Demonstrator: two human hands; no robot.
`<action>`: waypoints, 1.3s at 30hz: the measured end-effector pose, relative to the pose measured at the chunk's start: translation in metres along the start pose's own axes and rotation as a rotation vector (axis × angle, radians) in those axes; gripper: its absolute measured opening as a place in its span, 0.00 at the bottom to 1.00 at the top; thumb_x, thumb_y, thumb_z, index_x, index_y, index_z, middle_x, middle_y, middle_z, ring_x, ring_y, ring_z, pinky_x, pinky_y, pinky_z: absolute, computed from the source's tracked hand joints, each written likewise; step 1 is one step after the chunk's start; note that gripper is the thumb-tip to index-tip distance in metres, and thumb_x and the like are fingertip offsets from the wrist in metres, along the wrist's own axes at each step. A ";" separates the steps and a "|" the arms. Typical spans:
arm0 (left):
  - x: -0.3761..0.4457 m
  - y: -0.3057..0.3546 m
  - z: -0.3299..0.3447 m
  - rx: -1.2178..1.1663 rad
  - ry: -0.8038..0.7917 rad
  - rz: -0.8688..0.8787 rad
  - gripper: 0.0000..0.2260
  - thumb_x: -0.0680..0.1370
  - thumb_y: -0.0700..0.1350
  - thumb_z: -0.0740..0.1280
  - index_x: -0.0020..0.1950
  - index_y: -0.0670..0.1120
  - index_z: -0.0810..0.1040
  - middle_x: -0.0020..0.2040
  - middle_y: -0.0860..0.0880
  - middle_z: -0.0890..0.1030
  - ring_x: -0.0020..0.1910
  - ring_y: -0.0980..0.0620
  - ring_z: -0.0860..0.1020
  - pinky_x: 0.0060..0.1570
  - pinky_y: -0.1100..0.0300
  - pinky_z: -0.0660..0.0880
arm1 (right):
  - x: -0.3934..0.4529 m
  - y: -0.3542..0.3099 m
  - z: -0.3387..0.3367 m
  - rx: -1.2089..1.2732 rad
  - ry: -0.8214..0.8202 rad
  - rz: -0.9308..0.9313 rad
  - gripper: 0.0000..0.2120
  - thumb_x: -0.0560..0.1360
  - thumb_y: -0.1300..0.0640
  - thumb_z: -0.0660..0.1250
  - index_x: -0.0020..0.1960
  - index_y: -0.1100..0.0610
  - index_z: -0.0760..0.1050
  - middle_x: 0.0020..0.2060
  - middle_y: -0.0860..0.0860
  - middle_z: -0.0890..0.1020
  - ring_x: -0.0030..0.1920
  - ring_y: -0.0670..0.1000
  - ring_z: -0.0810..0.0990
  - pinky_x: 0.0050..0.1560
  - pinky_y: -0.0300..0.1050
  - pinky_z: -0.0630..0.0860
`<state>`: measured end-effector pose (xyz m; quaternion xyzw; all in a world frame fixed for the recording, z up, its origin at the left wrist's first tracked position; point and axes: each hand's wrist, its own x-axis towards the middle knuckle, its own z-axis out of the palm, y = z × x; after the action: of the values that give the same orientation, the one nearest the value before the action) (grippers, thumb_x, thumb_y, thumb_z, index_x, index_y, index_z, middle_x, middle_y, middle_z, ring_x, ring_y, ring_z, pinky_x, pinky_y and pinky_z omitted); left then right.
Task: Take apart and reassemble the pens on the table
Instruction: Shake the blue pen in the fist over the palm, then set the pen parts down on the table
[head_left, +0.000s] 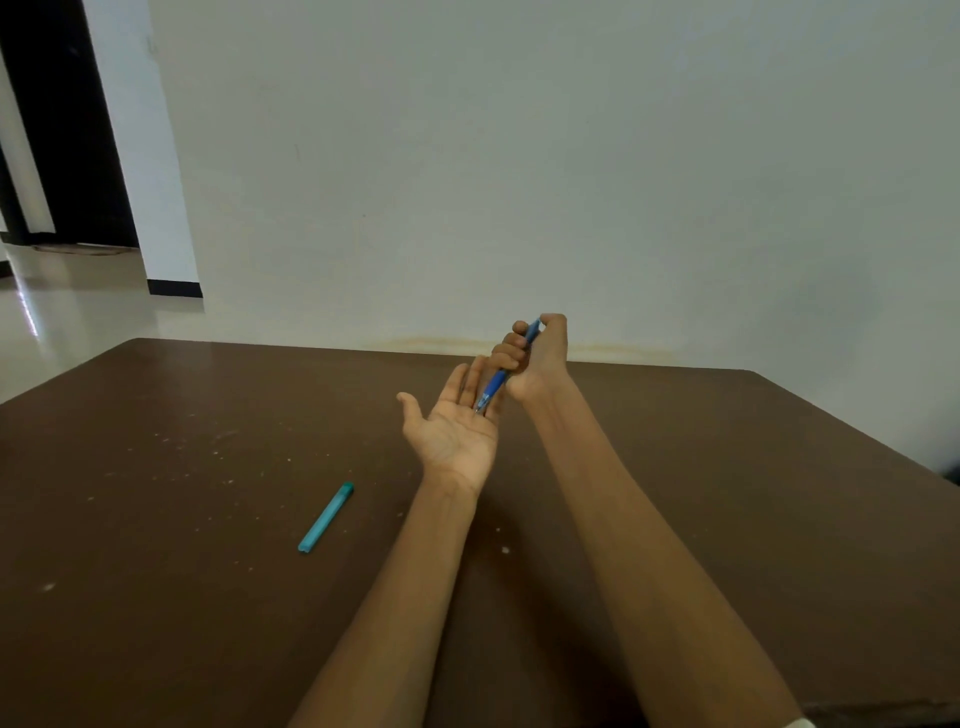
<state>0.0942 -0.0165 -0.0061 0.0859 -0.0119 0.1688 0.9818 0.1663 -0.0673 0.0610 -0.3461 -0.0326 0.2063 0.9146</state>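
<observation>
My right hand is closed in a fist around a blue pen, held tip down above the brown table. The pen's tip points into the palm of my left hand, which lies flat and palm up just below it with fingers spread. The upper end of the pen sticks out past my right thumb. A teal pen lies alone on the table to the left of my left forearm, slanting from near left to far right.
The table's far edge meets a pale wall. Off the table's left corner there is a shiny floor and a dark doorway. Small white specks dot the tabletop on the left.
</observation>
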 end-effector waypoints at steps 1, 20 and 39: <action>0.001 0.000 -0.001 -0.007 -0.003 0.002 0.33 0.79 0.64 0.48 0.68 0.37 0.66 0.64 0.37 0.75 0.64 0.41 0.74 0.68 0.48 0.66 | 0.000 -0.001 -0.001 -0.014 0.006 0.003 0.15 0.77 0.53 0.51 0.36 0.59 0.68 0.21 0.49 0.64 0.20 0.46 0.60 0.19 0.36 0.59; -0.009 0.031 -0.012 0.588 0.176 -0.070 0.27 0.82 0.56 0.46 0.71 0.40 0.65 0.67 0.39 0.72 0.66 0.41 0.70 0.67 0.49 0.63 | -0.026 -0.033 -0.034 -1.073 -0.047 0.102 0.05 0.77 0.62 0.63 0.46 0.63 0.76 0.38 0.54 0.78 0.37 0.48 0.76 0.37 0.38 0.75; 0.020 0.005 0.003 1.378 0.257 -0.214 0.25 0.83 0.53 0.47 0.67 0.35 0.68 0.64 0.38 0.74 0.61 0.41 0.73 0.52 0.54 0.71 | 0.013 0.011 -0.059 -1.353 0.070 0.166 0.11 0.74 0.66 0.68 0.55 0.69 0.77 0.49 0.61 0.82 0.38 0.50 0.80 0.43 0.42 0.81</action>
<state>0.1110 -0.0060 -0.0015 0.6677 0.2219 0.0491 0.7089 0.1867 -0.0910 0.0087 -0.8497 -0.0980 0.1988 0.4784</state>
